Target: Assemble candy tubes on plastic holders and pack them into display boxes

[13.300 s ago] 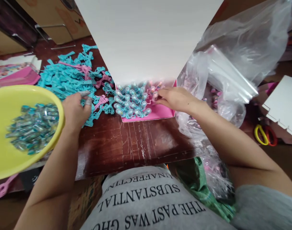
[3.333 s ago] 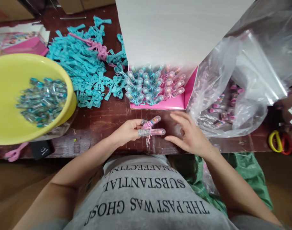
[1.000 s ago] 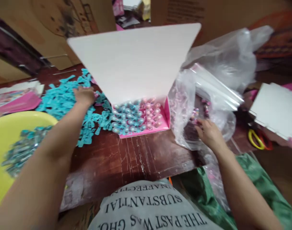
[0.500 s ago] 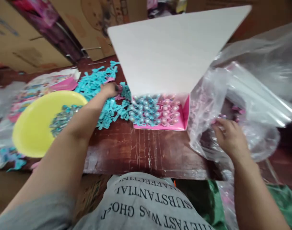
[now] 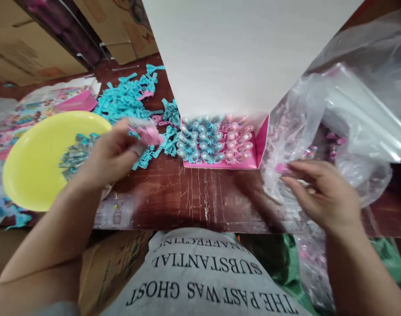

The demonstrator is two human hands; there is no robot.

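My left hand (image 5: 113, 153) is closed on a pink plastic piece (image 5: 150, 134), blurred by motion, in front of a heap of turquoise plastic pieces (image 5: 121, 103). Between finger and thumb, my right hand (image 5: 325, 193) pinches a small item with a pink end (image 5: 281, 168) beside a clear plastic bag (image 5: 294, 116). More pink-ended pieces (image 5: 334, 142) show in the bag's opening. Between the hands stands a pink and white box (image 5: 262, 145), its lid raised. Rows of clear-domed pieces fill it, blue ones (image 5: 203, 142) on the left and pink ones (image 5: 240, 140) on the right.
A yellow bowl (image 5: 29, 166) on the left holds shiny small pieces (image 5: 77, 153). Behind it lie printed sheets (image 5: 38, 103) and a pink box part (image 5: 77, 102). Cardboard boxes (image 5: 32, 48) line the back. The dark table's (image 5: 167, 193) front edge runs just before my body.
My left hand has come back from the turquoise heap toward me with a pink piece. My right hand has drawn a pink-ended item out of the bag, leftward. The view has tilted down.
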